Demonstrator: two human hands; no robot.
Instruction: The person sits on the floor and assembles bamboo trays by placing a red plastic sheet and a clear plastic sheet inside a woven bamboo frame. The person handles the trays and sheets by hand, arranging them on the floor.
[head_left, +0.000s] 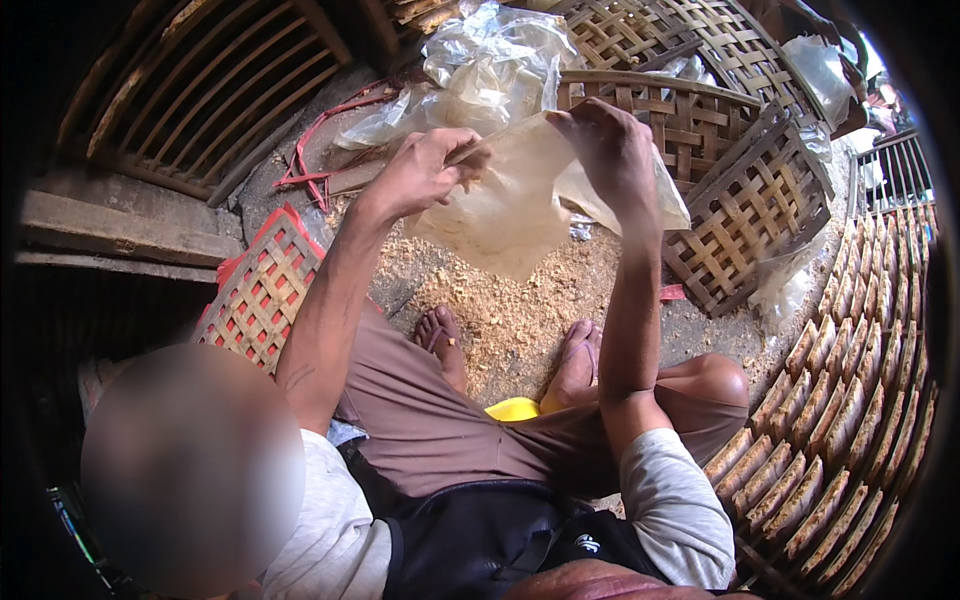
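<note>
A thin, cloudy plastic sheet or bag [515, 215] hangs between my two raised hands, above the crumb-strewn ground. My left hand [432, 172] is closed on its left upper edge, fingers curled inward. At the other upper corner my right hand [607, 145] pinches the plastic, its wrist bent down. The sheet droops in folds, and part of it hangs past my right wrist. Whether it is a single sheet or a bag, I cannot tell. Just beyond my hands lies a heap of crumpled clear plastic [495, 60].
Woven bamboo baskets [680, 125] stand at the far right, and a bamboo panel with red backing [262, 300] is at the left. Crumbs [500, 320] cover the ground around my feet. Rows of brown slabs [840, 400] fill a rack on the right. A slatted wooden frame [210, 90] stands far left.
</note>
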